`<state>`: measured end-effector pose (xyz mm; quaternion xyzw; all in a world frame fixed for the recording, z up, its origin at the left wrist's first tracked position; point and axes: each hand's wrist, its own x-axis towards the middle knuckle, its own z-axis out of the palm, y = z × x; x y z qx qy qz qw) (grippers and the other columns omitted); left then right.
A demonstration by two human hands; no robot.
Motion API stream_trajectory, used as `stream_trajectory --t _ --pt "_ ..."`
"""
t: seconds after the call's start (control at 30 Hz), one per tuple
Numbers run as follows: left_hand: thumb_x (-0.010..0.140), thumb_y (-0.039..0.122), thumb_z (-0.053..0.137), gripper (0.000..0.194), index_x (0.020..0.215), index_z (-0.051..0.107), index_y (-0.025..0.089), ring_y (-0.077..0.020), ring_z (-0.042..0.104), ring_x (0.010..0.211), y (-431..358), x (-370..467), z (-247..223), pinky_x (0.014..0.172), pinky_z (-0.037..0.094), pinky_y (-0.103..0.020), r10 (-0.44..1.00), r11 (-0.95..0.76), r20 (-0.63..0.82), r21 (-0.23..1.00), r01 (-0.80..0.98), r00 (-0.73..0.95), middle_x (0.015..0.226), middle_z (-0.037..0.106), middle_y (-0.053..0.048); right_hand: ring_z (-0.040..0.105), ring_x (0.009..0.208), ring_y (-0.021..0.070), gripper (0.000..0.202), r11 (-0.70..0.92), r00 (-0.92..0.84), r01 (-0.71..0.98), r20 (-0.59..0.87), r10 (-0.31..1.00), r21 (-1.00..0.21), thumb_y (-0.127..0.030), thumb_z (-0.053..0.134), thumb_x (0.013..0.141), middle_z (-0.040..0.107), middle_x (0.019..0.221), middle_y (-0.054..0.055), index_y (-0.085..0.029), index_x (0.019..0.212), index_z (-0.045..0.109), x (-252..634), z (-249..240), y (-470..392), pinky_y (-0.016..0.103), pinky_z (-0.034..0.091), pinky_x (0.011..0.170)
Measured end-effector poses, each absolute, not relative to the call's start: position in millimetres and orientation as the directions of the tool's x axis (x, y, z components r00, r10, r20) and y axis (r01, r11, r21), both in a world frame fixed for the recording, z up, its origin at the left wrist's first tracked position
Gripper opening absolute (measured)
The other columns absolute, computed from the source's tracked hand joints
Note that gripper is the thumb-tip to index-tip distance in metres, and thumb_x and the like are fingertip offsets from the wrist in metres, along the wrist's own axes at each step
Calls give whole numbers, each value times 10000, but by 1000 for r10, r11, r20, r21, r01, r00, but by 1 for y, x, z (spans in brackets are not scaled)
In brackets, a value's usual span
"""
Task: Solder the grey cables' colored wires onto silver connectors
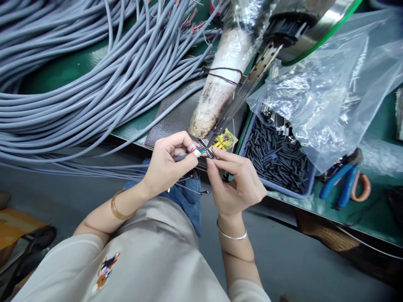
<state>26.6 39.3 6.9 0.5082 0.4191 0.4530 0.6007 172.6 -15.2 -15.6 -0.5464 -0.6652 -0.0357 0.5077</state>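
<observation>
Pinching thin multicoloured wires in the left hand, gripping a small silver metal connector in the right hand, near frame centre. Might cross strands through crowding, or jolt the connector loose by brushing the stained white wrapped tube just above.

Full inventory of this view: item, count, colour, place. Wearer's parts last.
bench: one, green, beneath
cables: many, grey, left
wrapped cylinder: one, stained white, top centre
spool: one, green-rimmed, top right
plastic bag: at least one, clear, right
tray: one, blue, right of hands
short pieces: many, black, in tray
metal connectors: several, silver, in tray
packet: one, yellow, behind hands
tool handles: blue pair, orange loop, right
connector: one, silver, in fingers
left hand, right hand: bare, centre
</observation>
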Motion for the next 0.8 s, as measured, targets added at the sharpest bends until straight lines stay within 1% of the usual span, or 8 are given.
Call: stream_trajectory --t 0.1,0.2,0.37,0.43,0.57,0.63,0.73,0.8 --pt "722 178 717 150 667 577 169 -69 503 583 40 26 10 514 397 -180 968 82 -51 990 -118 246 705 632 -3 787 897 171 224 397 106 773 718 688 -495 -80 801 818 814 1035 24 -235 946 701 172 -12 -15 296 652 803" --pt "699 167 729 157 654 578 167 -73 510 585 41 24 10 505 389 -179 967 94 -64 990 -109 248 700 634 -5 789 884 163 208 414 54 795 732 679 -443 -95 793 826 815 1047 21 -237 936 688 173 -12 -16 277 650 787" --pt "686 141 727 163 640 572 160 -75 552 610 40 23 6 526 429 -170 955 149 -109 980 -132 275 716 659 -15 792 884 155 209 445 -26 819 750 661 -363 -78 782 824 816 1066 48 -216 921 658 174 -17 -21 242 635 781" --pt "681 135 736 157 645 585 154 -66 555 602 39 23 7 522 438 -159 953 162 -114 975 -153 281 720 665 -12 791 886 151 223 441 18 799 749 663 -409 -61 787 813 817 1053 44 -209 920 660 174 -18 -22 240 629 789" --pt "655 111 776 167 669 612 141 -18 455 463 36 22 11 428 378 -135 935 220 -151 956 -192 320 623 605 39 781 910 159 195 377 210 644 628 749 -666 -62 760 839 808 1005 21 -217 899 659 172 -16 -23 284 637 797" --pt "642 115 810 202 679 613 139 -13 435 426 34 23 12 399 368 -136 928 254 -177 944 -209 328 586 577 56 778 910 162 183 356 229 621 596 769 -698 -68 755 846 803 982 14 -220 894 666 171 -15 -23 298 638 799" --pt "649 155 840 246 683 596 144 -19 448 421 33 23 11 390 374 -140 929 272 -196 936 -222 313 578 573 56 779 891 154 196 378 157 722 670 726 -579 -63 769 837 809 980 15 -220 914 681 169 -15 -23 282 633 801" --pt "666 162 827 236 682 592 146 -17 444 424 33 24 9 392 372 -140 939 242 -170 944 -226 299 594 580 52 782 887 151 210 385 113 773 707 699 -505 -62 773 836 813 1001 24 -220 943 685 167 -15 -24 269 634 797"
